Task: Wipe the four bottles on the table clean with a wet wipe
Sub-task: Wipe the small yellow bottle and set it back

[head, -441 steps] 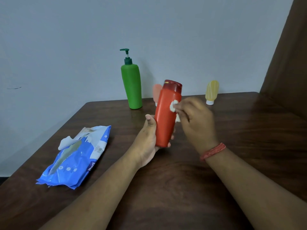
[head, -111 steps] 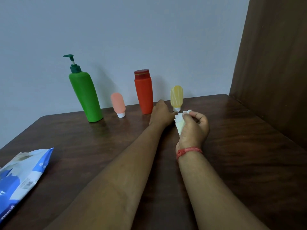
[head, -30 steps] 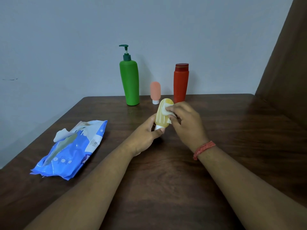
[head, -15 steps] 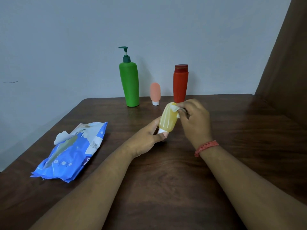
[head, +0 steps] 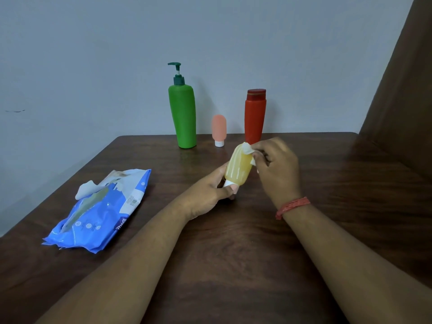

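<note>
My left hand (head: 211,195) grips the small yellow bottle (head: 238,168) by its white cap end and holds it tilted above the table. My right hand (head: 277,169) pinches a white wet wipe (head: 248,149) against the bottle's upper end. At the back of the table stand three bottles in a row: a green pump bottle (head: 183,115), a small pink bottle (head: 219,129) resting on its white cap, and a red bottle (head: 255,114). Most of the wipe is hidden by my right fingers.
A blue pack of wet wipes (head: 100,209) lies on the left of the dark wooden table (head: 233,253), its flap open with a wipe sticking out. A grey wall runs behind the table. A brown panel (head: 402,90) rises on the right.
Over the last second my right hand has rubbed the wipe up the yellow bottle to its top end. The left hand has kept hold of the cap end, with the bottle tilted further right.
</note>
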Action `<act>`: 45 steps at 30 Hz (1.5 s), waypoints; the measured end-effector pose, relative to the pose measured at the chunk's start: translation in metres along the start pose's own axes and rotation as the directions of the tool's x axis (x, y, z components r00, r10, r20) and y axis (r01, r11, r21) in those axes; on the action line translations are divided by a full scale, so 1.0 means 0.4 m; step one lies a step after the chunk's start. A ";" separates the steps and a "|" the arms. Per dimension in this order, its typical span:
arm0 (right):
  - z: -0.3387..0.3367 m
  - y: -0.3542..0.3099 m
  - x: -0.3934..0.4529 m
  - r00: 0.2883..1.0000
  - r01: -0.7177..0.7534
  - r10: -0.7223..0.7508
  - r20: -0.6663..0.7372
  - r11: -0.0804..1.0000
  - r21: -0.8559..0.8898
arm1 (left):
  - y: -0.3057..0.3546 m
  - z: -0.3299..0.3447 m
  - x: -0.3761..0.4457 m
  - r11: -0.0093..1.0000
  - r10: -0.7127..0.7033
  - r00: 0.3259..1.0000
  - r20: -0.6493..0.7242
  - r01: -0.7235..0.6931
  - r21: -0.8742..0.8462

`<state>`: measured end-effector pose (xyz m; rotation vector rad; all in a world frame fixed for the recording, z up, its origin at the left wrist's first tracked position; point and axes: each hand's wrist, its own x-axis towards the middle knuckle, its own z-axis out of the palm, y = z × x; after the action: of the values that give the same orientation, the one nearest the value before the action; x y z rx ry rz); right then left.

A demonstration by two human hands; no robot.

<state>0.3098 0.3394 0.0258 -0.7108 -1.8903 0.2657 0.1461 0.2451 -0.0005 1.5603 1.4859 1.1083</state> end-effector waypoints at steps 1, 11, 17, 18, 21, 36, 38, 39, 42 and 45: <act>0.004 -0.003 -0.006 0.998 0.040 -0.041 0.052 0.999 0.015 | -0.002 -0.002 0.000 0.999 0.012 0.999 -0.029 -0.013 -0.045; 0.026 -0.003 -0.014 0.990 0.122 -0.126 0.060 0.991 0.063 | -0.006 -0.007 0.000 0.963 0.020 0.997 -0.071 -0.039 -0.268; 0.041 -0.016 -0.028 0.943 0.214 -0.243 0.228 0.966 0.143 | -0.002 -0.012 -0.006 0.878 -0.033 0.989 -0.142 -0.039 -0.477; 0.039 -0.013 -0.023 0.966 0.176 -0.196 0.170 0.976 0.126 | -0.002 -0.012 -0.005 0.888 -0.034 0.992 -0.125 -0.027 -0.458; 0.033 -0.007 -0.021 0.990 0.099 -0.110 0.092 0.989 0.114 | -0.001 -0.011 -0.004 0.905 -0.029 0.996 -0.083 -0.010 -0.426; -0.014 0.019 0.011 0.999 -0.047 0.047 0.002 0.993 0.108 | 0.016 0.003 -0.011 0.982 -0.042 0.999 0.028 0.036 0.187; -0.009 0.008 0.002 0.993 0.076 -0.081 0.089 0.995 0.065 | 0.021 0.001 -0.014 0.971 -0.048 0.999 -0.007 0.048 0.232; -0.004 0.002 -0.002 0.979 0.145 -0.150 0.141 0.988 0.045 | 0.023 -0.001 -0.015 0.967 -0.050 0.998 -0.032 0.056 0.248; 0.012 -0.008 -0.007 0.953 0.238 -0.227 0.199 0.971 -0.033 | 0.025 -0.005 -0.016 0.956 -0.040 0.998 -0.047 0.052 0.290; 0.008 0.006 0.001 0.991 0.116 -0.109 0.078 0.989 -0.090 | 0.027 -0.004 -0.018 0.926 -0.066 0.998 -0.024 0.070 0.371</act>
<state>0.3077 0.3419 0.0238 -0.6626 -2.0159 0.1330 0.1491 0.2370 0.0091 1.7374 1.8237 0.8277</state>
